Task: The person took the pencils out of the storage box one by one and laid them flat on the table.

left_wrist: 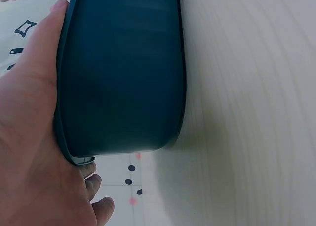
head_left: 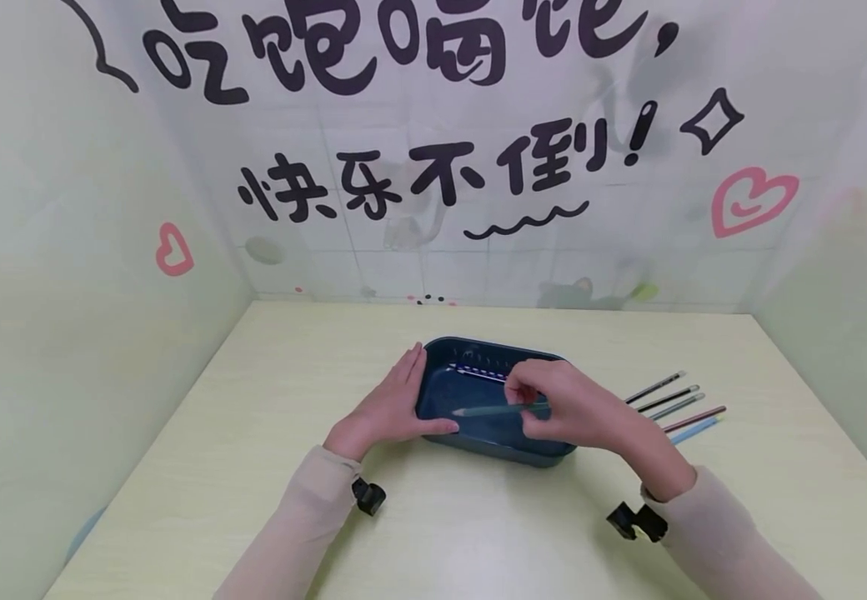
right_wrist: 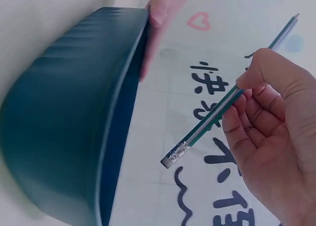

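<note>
Green pencil [right_wrist: 217, 111] with silvery stripes, pinched between the thumb and fingers of the right hand [head_left: 572, 404], above the dark teal tray [head_left: 493, 454] that sits between the two hands; any print on its barrel is too small to read. The writing that can be read is on the wall, beyond both hands, in bold black lettering [head_left: 445, 177]: 吃饱喝饱, 快乐不倒!; a pink heart [head_left: 754, 202] stands to its right. The pencil's long axis runs crosswise from one hand toward the other; its sharpened tip points toward the left hand, and its eraser [right_wrist: 167, 162], in a metal band, lies at the opposite end, on the right hand's side. The left hand [head_left: 388, 406] rests spread round the tray's near end, its fingers stretched along the rim and its thumb on the side nearer the person; slim pencils [head_left: 482, 375] lie inside, along the wall farther from the hands; five more pencils [head_left: 677, 407] lie on the table [head_left: 178, 433], just right of the right wrist.
</note>
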A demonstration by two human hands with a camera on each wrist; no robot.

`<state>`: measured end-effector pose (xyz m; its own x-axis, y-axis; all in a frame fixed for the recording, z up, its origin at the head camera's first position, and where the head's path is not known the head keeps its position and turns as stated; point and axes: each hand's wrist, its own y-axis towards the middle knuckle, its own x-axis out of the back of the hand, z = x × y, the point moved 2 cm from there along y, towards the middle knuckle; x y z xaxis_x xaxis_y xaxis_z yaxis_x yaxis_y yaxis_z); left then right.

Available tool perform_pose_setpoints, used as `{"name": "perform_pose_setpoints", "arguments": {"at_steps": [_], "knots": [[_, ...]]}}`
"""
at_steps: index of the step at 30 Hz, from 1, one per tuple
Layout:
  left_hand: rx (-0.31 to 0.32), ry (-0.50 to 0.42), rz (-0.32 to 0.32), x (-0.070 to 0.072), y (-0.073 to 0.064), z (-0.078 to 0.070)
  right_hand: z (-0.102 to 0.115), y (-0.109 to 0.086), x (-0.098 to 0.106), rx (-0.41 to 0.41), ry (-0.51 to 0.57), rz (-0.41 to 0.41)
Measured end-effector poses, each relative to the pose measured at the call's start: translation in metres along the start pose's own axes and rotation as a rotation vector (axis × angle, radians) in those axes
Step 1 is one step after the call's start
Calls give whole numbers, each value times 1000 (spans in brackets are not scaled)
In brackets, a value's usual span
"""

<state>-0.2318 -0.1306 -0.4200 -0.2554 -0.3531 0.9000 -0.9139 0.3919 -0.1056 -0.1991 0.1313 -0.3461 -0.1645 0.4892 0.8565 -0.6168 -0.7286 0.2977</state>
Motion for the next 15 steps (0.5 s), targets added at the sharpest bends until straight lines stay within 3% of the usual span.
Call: {"name": "perform_pose_setpoints", "arguments": {"at_steps": [6,15], "knots": [[-7,1,3,-1,1,1,-2,-21,10,-46,-34,-7],[-9,-6,-3,0,1,2,-24,-64,29,-64,-149,-108]]}}
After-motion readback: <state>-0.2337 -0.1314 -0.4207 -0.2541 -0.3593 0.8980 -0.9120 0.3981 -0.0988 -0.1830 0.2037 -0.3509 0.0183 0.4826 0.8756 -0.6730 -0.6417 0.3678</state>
